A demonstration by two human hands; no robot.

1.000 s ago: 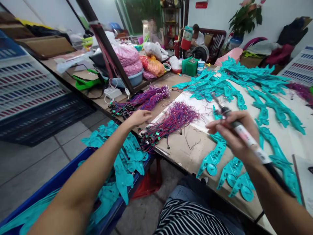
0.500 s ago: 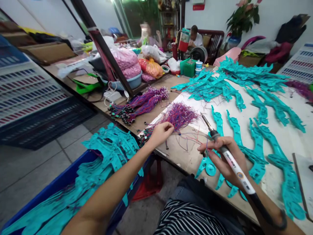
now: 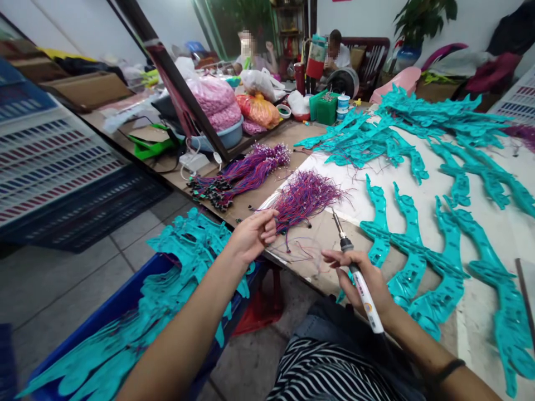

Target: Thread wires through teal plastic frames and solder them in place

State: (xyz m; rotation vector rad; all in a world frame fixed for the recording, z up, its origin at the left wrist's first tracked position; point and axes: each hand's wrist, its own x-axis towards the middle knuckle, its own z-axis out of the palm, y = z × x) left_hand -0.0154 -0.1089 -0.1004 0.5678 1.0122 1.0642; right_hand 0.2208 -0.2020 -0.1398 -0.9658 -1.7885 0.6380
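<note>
My right hand (image 3: 363, 281) holds a soldering iron (image 3: 363, 289) by its white-and-black handle, the metal tip pointing up and away over the table. Its thumb and forefinger are spread around thin air near some blurred wires. My left hand (image 3: 256, 236) is closed with curled fingers at the table's near edge; what sits in them, if anything, is too small to make out. Just beyond it lies a loose pile of red and blue wires (image 3: 307, 197) with white ends. Several thin wires (image 3: 301, 248) stretch across the board between the two hands. Turquoise plastic parts (image 3: 407, 239) lie in a row on the right.
A second wire bundle (image 3: 246, 172) with black ends lies left of the pile. At my left, a blue crate (image 3: 96, 334) holds turquoise parts. A dark post (image 3: 179, 83) rises from the table. Further back are a green box (image 3: 326, 110), bagged pink pieces (image 3: 213, 103) and two people.
My left hand has drawn back left and towards me from the wire pile. My right hand has shifted left and closer, with the iron more upright. The wires between them have moved left.
</note>
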